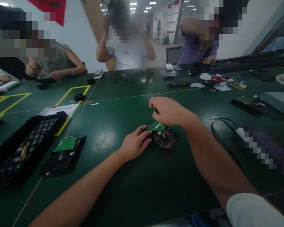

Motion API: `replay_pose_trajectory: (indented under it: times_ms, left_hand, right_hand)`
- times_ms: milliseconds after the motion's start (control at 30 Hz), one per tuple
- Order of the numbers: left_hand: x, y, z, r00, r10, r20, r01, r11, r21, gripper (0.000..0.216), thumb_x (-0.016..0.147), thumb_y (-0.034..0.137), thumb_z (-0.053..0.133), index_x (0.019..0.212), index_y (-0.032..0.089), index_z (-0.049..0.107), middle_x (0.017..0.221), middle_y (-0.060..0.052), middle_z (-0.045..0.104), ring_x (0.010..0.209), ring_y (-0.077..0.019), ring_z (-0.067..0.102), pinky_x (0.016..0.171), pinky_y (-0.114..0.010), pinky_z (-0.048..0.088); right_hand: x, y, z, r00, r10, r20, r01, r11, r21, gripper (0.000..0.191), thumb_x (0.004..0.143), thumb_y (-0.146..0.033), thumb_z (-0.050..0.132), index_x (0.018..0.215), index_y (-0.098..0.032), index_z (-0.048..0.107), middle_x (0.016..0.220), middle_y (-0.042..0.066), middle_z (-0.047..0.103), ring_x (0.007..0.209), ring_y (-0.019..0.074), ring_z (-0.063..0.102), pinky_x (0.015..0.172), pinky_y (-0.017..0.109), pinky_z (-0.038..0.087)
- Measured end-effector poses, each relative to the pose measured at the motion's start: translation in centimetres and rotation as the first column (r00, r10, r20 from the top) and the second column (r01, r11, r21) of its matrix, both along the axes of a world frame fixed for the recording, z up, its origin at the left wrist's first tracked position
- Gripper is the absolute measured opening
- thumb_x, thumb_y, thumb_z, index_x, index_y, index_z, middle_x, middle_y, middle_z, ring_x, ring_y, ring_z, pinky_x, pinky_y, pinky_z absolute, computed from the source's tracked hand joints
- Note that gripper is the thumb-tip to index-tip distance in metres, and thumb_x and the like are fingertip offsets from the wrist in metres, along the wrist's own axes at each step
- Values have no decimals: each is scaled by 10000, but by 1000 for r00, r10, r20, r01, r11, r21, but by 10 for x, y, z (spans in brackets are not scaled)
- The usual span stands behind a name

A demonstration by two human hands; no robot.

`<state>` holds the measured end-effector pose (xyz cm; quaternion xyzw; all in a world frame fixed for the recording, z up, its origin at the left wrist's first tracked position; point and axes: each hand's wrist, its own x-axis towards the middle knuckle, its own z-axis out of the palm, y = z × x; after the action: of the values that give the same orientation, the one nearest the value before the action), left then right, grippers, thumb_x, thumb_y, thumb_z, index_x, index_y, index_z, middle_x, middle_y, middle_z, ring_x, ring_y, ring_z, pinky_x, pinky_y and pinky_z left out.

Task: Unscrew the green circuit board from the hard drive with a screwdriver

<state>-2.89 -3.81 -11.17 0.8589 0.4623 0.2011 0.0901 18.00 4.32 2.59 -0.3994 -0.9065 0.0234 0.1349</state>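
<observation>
A hard drive (167, 142) lies on the green table, its green circuit board (157, 126) facing up. My left hand (134, 143) grips the drive's left edge, fingertips on the board and thumb lower along the side. Above the board's far end, my right hand (169, 110) is closed around a small yellow-and-black tool (156, 109), which looks like a screwdriver. Its tip is hidden behind my fingers. Another hard drive (63, 154) with a green board rests to the left, apart from both hands.
Left of that drive stands a long black tray (29, 145) with a few parts inside. A third drive (248, 104), a grey box (280, 101) and a black cable (223, 119) lie right. Paper scraps (222, 85) are farther back. Several people sit across the table (123, 110).
</observation>
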Motion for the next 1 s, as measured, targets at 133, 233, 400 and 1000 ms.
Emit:
replay_pose_trajectory:
  times_ms: [133,233,400,1000]
  left_hand:
    - [0,0,-1,1000,-1,5,1,1000,3,397,1073,446,465,1408,271,586,1529,-125,517,1221,-292,677,964,-492,623]
    - [1,0,-1,1000,0,5,0,1000,4,402,1076,454,457,1407,265,585,1534,-125,514,1226,-292,674,967,-489,623]
    - [0,1,-3,1000,-4,-1,4,1000,10,406,1074,448,465,1420,267,577,1533,-128,514,1228,-293,674,964,-486,624]
    - [0,1,-4,1000,0,3,0,1000,16,404,1073,454,467,1411,267,583,1537,-119,514,1216,-289,679,956,-479,627]
  right_hand:
    - [2,0,2,1000,-16,5,16,1000,-9,227,905,-159,623,1131,-177,635,1068,114,758,921,249,680,764,329,432]
    - [2,1,2,994,-102,26,101,995,13,255,930,-269,685,1156,-168,622,992,119,761,865,257,684,713,329,415]
    - [3,4,0,997,-80,20,80,997,-7,226,930,-267,679,1127,-169,627,1035,120,752,904,257,680,745,325,430]
    - [1,1,3,1000,11,-7,-11,999,-51,253,897,-141,617,1148,-164,616,1090,112,747,943,235,677,767,302,423]
